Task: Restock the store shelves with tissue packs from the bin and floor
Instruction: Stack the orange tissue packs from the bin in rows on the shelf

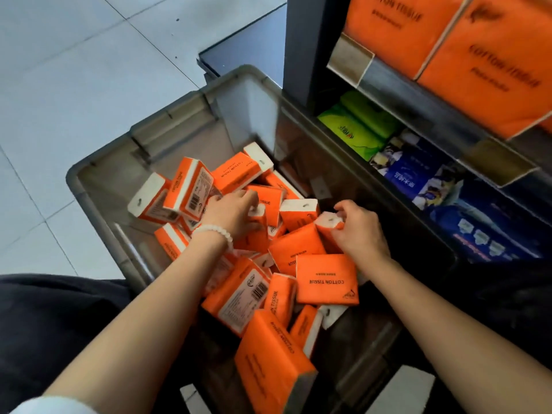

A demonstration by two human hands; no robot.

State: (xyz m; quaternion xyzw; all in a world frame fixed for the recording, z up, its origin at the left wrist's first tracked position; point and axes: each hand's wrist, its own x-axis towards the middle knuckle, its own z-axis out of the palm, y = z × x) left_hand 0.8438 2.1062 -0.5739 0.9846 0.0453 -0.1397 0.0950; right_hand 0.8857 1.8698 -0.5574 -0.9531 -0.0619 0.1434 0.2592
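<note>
— Pale floor tiles [74, 85] fill the left side; what do you have below you?

— You're over a grey bin [98, 210] standing on those tiles, its right wall against the dark shelf unit [301, 55]. Orange tissue packs [239, 297] lie jumbled inside it, piled from the far left corner down to the near edge.

— And your left hand?

— Your left hand [230, 215], with a white bead bracelet [213, 231] at the wrist, reaches into the middle of the heap. Its fingers curl around a small orange pack [259, 211], thumb underneath it.

— The right one?

— Your right hand [360, 230] is just beside it, toward the bin's right wall, fingers and thumb pinching the white end of another pack [328, 224] that stands tilted among the rest. A flat pack [327, 279] printed COTTON TISSUE lies just below that wrist.

— What's on the shelves at the right?

— Large orange tissue bundles [478, 61] sit on the upper shelf. Lower down, green packs [355, 127] sit at the left end, with blue packs [418, 177] to their right.
</note>
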